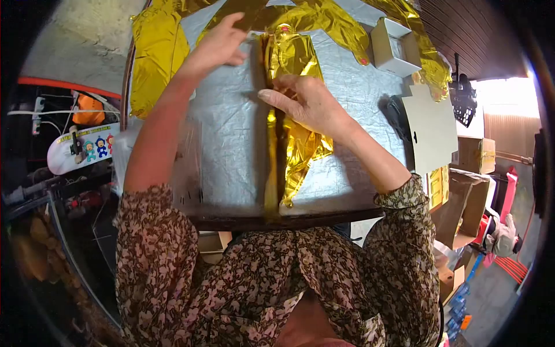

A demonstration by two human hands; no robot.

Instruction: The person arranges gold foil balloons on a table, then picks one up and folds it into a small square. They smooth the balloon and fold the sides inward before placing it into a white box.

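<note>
A flattened gold foil balloon [298, 55] lies lengthwise on the silvery table cover [228, 150], creased and folded along its left side. My right hand [312, 104] is over its middle, fingers curled on the foil and thumb stretched left; the fingertips are partly hidden. Up and to the left, my left hand [218, 46] is raised with its fingers spread, holding nothing, slightly blurred. Beyond it, a darker gold strip [240, 14] lies at the table's far side. More flat gold foil balloons [159, 58] lie along the left, and another foil piece [341, 32] is at the back.
An open white box [396, 46] stands at the back right. Below it are a dark object [396, 115] and a pale card sheet [429, 130]. Clear plastic [185, 156] lies at the left edge. Cardboard boxes [465, 202] are on the right; a skateboard [81, 150] is at left.
</note>
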